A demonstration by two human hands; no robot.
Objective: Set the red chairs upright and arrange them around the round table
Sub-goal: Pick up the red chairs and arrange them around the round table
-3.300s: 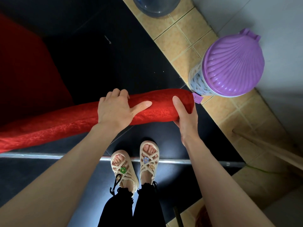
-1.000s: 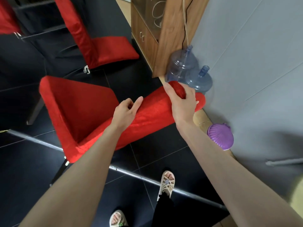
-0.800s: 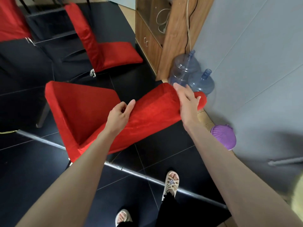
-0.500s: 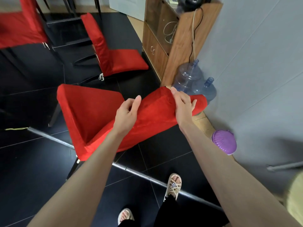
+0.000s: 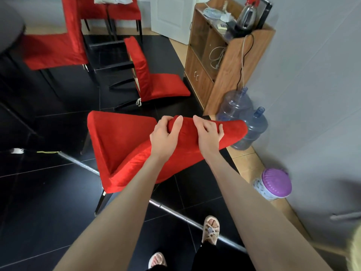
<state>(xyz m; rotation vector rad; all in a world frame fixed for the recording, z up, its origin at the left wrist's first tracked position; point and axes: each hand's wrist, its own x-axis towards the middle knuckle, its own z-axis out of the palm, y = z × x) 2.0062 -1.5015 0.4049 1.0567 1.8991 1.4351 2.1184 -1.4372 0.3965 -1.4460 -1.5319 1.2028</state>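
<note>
— Where do we have the chair?

— At the centre of our view. Our left hand (image 5: 165,134) and right hand (image 5: 209,133) sit side by side, fingers curled over the padded top edge of the tilted red chair (image 5: 121,139). Its plush cover bunches under our thumbs, and one thin black leg meets the floor at 7 o'clock.

— And the others?

— At 12 o'clock the toppled red chair (image 5: 156,85) lies on its back on the glossy black floor tiles (image 5: 48,192), with its legs pointing to 9 o'clock. At 10 o'clock the upright red chair (image 5: 54,47) stands just beside the dark curved edge of the round table (image 5: 8,28).

— What is along the wall?

— At 1 o'clock we see a wooden cabinet (image 5: 220,75). Two clear blue water bottles (image 5: 233,104) stand at 2 o'clock, just beside the backrest's corner. A bin with a ribbed purple lid (image 5: 275,182) stands at 4 o'clock.
</note>
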